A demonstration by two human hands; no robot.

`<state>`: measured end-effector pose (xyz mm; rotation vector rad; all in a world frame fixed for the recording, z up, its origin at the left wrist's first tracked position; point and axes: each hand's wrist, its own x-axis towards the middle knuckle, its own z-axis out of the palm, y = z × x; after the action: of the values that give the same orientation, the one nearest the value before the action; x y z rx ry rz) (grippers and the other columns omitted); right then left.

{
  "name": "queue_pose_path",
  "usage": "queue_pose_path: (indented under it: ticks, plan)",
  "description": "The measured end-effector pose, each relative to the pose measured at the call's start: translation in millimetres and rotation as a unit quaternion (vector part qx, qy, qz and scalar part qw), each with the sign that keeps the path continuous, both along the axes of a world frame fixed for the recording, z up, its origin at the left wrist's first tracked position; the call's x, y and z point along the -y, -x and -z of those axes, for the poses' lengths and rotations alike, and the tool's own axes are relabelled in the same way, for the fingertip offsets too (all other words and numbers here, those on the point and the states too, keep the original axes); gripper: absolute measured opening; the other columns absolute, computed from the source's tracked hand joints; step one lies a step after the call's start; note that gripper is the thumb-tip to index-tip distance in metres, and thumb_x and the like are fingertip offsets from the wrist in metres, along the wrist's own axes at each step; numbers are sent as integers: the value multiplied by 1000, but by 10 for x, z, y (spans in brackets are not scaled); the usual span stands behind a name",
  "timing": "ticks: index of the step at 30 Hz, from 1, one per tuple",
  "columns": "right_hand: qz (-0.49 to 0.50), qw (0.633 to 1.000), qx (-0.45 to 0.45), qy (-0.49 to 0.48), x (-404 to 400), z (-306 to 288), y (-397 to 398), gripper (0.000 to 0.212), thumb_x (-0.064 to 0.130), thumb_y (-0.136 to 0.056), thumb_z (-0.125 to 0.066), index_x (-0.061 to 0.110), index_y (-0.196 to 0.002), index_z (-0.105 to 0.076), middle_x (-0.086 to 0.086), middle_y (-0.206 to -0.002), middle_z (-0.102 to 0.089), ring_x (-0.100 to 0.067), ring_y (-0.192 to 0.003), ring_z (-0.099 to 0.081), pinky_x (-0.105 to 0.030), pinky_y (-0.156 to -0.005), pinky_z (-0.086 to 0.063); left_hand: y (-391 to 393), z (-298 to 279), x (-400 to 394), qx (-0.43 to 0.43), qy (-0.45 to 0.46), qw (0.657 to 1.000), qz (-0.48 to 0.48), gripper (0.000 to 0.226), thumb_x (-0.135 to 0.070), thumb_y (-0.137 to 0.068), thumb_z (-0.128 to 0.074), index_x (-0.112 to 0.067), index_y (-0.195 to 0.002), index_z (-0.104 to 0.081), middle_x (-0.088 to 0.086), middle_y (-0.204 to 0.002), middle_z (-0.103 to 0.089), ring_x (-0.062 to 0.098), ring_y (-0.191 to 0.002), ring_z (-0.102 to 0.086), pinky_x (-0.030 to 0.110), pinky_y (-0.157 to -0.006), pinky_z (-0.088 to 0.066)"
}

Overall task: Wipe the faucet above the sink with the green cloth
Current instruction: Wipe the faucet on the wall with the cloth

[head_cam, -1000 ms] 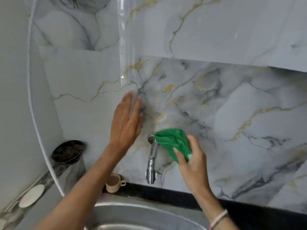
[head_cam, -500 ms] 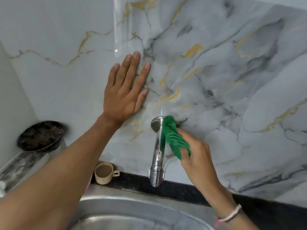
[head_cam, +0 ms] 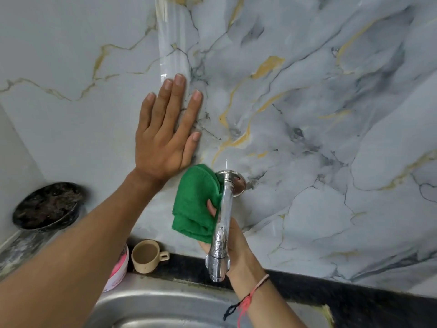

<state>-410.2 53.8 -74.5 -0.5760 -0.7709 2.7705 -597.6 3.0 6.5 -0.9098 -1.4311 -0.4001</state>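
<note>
- Hands: left hand lies flat and open, fingers spread, pressed on the marble wall at about 10 o'clock from the faucet base; right hand reaches up behind the spout, fingers closed around the green cloth.
- Faucet: chrome, fixed to the wall above the sink; its long axis runs from the wall flange at 12 o'clock down to the nozzle at 6 o'clock.
- Key relation: cloth is touching the spout's left side, at 9 o'clock from it; the right hand is the nearer one, so a stroke along the long axis appears to be the fitting move.
- Also shown: beige cup on the dark surface, at 8 o'clock from the nozzle.
</note>
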Motion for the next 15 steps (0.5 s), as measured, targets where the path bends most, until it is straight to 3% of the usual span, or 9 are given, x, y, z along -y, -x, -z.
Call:
queue_pose_path:
  ticks: [2, 4, 6, 8, 11, 13, 15]
  plan:
    - [-2, 998, -35, 44, -17, 100, -57, 40, 18, -106, -48, 1, -100, -84, -19, -102, -84, -30, -94, -82, -40, -76, -68, 16, 5, 11, -3, -2, 1000, -11, 63, -37, -107, -22, -11, -164, -26, 18, -169, -16, 33, -159, -20, 44, -134, -10]
    - [2, 997, -55, 61, -15, 172, -149, 37, 14, -102, -53, -2, -91, -84, -20, -91, -84, -30, -81, -83, -37, -60, -68, 26, 3, 18, -3, -2, 1000, -11, 63, -37, -107, -22, -10, -164, -27, 18, -169, -16, 35, -158, -22, 44, -134, -10]
    - [27, 995, -70, 60, -3, 220, -243, 26, 9, -90, -62, -2, -102, -82, -23, -98, -83, -34, -84, -82, -45, -62, -69, 14, -14, 14, -6, 2, 1000, -11, 63, -36, -107, -22, -10, -164, -28, 19, -168, -17, 39, -155, -29, 44, -134, -11]
    - [59, 993, -76, 66, -19, 261, -386, 33, 5, -87, -61, -2, -115, -77, -24, -109, -81, -36, -92, -81, -54, -74, -68, 2, -25, 16, -2, 4, 1000, -7, 62, -36, -107, -22, -10, -164, -28, 19, -167, -18, 40, -153, -32, 44, -134, -13]
    - [145, 986, -78, 38, -198, 249, -743, 52, 6, -87, -58, 2, -139, -59, -20, -117, -79, -33, -98, -80, -45, -73, -69, -11, 1, 17, -2, 2, 1000, -4, 62, -35, -107, -22, -11, -164, -27, 19, -167, -19, 39, -153, -33, 46, -132, -18]
    - [212, 973, -76, -48, -365, 98, -973, 47, 8, -87, -61, 11, -134, -66, -14, -120, -80, -28, -101, -80, -36, -71, -68, -18, 13, 9, -3, -2, 1000, -3, 62, -36, -107, -23, -11, -164, -27, 18, -167, -20, 39, -153, -34, 47, -131, -19]
    - [254, 933, -72, -243, -413, -187, -1049, 34, 7, -91, -64, 23, -119, -76, -5, -123, -79, -22, -108, -77, -29, -79, -66, -23, 10, 6, 0, -2, 1000, -1, 62, -36, -107, -23, -12, -164, -26, 20, -167, -26, 39, -153, -33, 48, -131, -21]
